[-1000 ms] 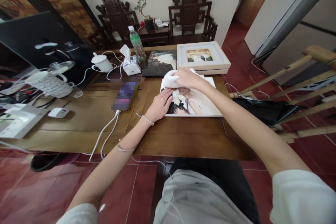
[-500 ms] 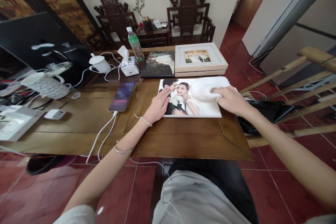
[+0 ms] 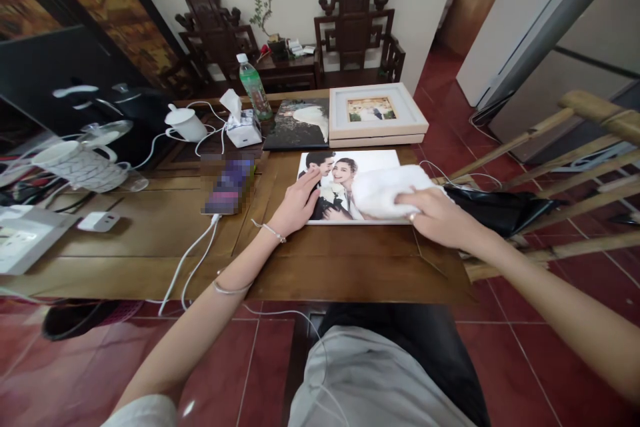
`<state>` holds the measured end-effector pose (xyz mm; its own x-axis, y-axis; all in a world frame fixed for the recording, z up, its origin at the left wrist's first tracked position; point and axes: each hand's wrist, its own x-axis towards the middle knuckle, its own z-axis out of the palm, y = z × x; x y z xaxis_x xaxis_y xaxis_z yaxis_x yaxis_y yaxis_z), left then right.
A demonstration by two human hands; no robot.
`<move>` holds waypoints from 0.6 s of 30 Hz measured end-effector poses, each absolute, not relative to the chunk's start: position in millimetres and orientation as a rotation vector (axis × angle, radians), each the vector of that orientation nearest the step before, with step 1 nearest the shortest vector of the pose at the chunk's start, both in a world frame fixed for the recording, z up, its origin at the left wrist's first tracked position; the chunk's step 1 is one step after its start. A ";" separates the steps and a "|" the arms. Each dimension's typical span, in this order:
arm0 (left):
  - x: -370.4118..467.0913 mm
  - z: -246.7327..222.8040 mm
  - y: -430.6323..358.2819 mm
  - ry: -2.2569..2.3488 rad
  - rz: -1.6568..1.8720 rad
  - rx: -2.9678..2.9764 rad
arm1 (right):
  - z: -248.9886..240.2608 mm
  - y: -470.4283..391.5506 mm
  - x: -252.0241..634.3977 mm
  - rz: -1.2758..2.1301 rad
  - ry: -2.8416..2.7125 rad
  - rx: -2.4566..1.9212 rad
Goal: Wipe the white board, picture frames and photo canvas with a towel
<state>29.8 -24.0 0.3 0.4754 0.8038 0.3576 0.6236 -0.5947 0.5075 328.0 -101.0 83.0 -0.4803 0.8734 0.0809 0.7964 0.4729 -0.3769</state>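
Observation:
A white-edged photo panel showing a couple lies flat near the front of the wooden table. My left hand rests on its left edge, fingers stretched out flat over the picture. Bunched in my right hand is a white cloth, which covers the right part of the panel. The thumb and fingers of that hand close on the cloth's near right side. Just behind the panel are a dark photo panel and a pale box frame holding a small picture.
Left of the panel lies a phone with a white charging cable. A tissue box, a green-labelled bottle, a lidded white cup, a patterned mug and a power strip stand further left. A wooden chair stands right.
My right hand has drawn the white cloth toward me and slightly left across the panel, uncovering its upper right corner. My left hand keeps its place on the panel. The view has shifted slightly.

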 end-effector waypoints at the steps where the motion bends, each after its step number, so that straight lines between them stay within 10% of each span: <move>1: 29.7 0.7 -24.0 1.207 0.830 2.420 | 84.3 -87.3 326.9 0.420 -2.433 -1.426; 18: 29.8 3.5 -24.9 1.202 0.812 2.434 | 79.2 5.5 313.8 0.365 -2.304 -1.445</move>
<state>29.8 -24.9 3.5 0.4879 0.7986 0.3525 0.6249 -0.6015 0.4977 313.8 5.5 79.2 -0.3892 0.9013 0.1904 0.7984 0.4332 -0.4182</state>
